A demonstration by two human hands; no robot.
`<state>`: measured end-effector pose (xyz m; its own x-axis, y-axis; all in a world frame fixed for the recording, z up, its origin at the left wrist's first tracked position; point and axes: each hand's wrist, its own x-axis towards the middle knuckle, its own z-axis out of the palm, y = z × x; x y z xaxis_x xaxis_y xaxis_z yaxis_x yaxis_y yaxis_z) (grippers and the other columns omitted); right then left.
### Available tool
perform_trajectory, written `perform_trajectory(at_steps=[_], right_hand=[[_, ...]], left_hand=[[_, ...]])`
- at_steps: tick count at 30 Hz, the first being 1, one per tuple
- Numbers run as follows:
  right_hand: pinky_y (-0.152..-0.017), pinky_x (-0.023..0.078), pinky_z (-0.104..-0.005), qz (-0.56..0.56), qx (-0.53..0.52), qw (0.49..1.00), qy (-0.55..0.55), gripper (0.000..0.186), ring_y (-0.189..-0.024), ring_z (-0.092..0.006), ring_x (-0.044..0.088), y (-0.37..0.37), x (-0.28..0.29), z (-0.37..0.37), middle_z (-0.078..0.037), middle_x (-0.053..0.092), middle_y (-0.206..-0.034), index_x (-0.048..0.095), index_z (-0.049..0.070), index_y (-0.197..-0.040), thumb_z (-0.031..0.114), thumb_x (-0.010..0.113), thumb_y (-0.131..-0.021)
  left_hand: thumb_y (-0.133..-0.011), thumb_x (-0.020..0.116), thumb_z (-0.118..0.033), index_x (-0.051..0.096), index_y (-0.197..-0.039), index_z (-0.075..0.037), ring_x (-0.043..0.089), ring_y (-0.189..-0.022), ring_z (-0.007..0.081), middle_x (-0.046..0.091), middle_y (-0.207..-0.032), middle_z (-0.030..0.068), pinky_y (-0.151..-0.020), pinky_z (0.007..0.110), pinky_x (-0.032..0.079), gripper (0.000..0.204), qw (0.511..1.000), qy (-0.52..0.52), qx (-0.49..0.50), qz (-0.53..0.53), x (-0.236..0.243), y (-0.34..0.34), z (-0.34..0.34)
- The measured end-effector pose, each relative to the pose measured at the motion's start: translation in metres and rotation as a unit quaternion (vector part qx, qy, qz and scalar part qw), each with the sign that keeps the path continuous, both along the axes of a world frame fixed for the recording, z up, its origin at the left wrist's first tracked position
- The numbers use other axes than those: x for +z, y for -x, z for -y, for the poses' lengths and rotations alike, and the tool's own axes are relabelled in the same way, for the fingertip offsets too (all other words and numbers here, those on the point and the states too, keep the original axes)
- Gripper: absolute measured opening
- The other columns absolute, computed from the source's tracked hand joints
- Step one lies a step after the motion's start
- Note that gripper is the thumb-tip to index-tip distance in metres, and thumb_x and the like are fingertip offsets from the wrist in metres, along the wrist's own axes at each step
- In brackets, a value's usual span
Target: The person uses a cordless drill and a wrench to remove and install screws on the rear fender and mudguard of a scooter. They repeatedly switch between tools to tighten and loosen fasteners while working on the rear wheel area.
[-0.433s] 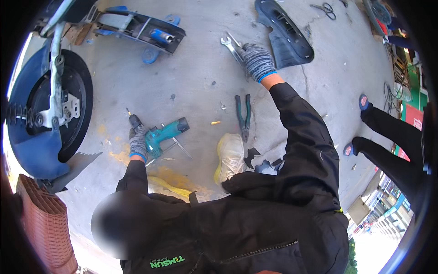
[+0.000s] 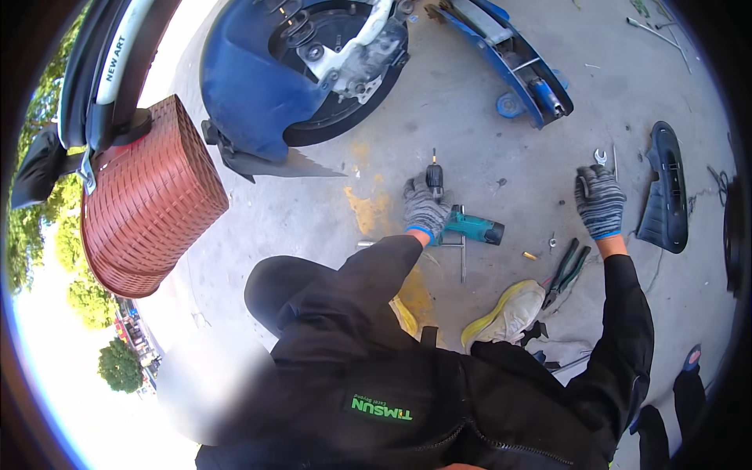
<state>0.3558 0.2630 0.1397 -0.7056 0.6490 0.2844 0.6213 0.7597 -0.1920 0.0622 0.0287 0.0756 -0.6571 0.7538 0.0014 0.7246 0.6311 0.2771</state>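
My left hand (image 2: 425, 206), in a grey knit glove with a blue cuff, is closed round the front of a teal cordless drill (image 2: 472, 228). Its black chuck and the bit in it point away from me. A metal T-handle wrench (image 2: 463, 264) lies partly beneath the drill. To the right, my gloved right hand (image 2: 601, 202) is closed over an open-end wrench (image 2: 601, 157) at ground level; the wrench's jaw sticks out past the fingers. Beside that jaw a thin metal rod (image 2: 615, 160) shows. Green-handled pliers (image 2: 565, 271) and a small brass-coloured piece (image 2: 530, 255) lie nearer me.
A scooter's blue fender (image 2: 258, 78) and wheel stand at far left, beside a woven red-brown basket (image 2: 153, 204). A blue floor jack (image 2: 517, 66) is at the back. A black plastic panel (image 2: 666, 188) lies right, with another person's legs (image 2: 689, 395) at lower right.
My view has swung left, so the ground items sit farther right and the basket shows more fully. My left hand stays on the drill and my right at the wrench.
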Motion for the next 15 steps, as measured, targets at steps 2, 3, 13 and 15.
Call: perform_trajectory(at_steps=[2,3,13,15], right_hand=[[-0.078,0.053,-0.045,-0.052,0.061,0.992,0.099,0.016,-0.09,-0.0338,0.065,0.06,0.011,0.048,-0.014,0.066,-0.097,0.067,0.009,-0.098,0.016,0.067,-0.084],[-0.077,0.054,-0.0446,-0.083,0.072,0.984,0.139,0.016,-0.09,-0.0337,0.065,0.09,0.014,0.069,-0.014,0.066,-0.097,0.068,0.009,-0.098,0.017,0.066,-0.084],[-0.083,0.053,-0.0438,-0.131,0.131,0.948,0.26,0.034,-0.093,-0.034,0.064,0.212,0.016,0.152,-0.016,0.064,-0.103,0.066,0.007,-0.114,0.029,0.062,-0.089],[-0.088,0.051,-0.0442,0.032,0.069,0.944,0.322,0.044,-0.098,-0.0341,0.064,0.2,0.011,0.166,-0.018,0.063,-0.11,0.057,0.006,-0.128,0.029,0.062,-0.09]], left_hand=[[-0.092,0.064,-0.034,0.054,-0.131,0.001,0.063,-0.104,0.0404,0.066,-0.108,0.0238,-0.098,0.042,0.048,0.053,0.992,-0.104,-0.033,0.067,0.008,0.0,0.007],[-0.094,0.063,-0.031,0.058,-0.126,0.0,0.064,-0.102,0.0372,0.068,-0.104,0.0209,-0.097,0.041,0.049,0.045,0.965,-0.151,-0.038,0.211,0.019,0.003,-0.001],[-0.097,0.061,-0.018,0.06,-0.12,-0.005,0.069,-0.096,0.0272,0.068,-0.111,0.013,-0.084,0.042,0.057,0.027,0.656,-0.224,0.235,0.681,0.097,0.05,0.021],[-0.097,0.062,-0.018,0.059,-0.121,-0.005,0.069,-0.094,0.0278,0.068,-0.111,0.0148,-0.083,0.041,0.057,0.027,0.68,-0.248,0.247,0.645,0.106,0.058,0.021]])
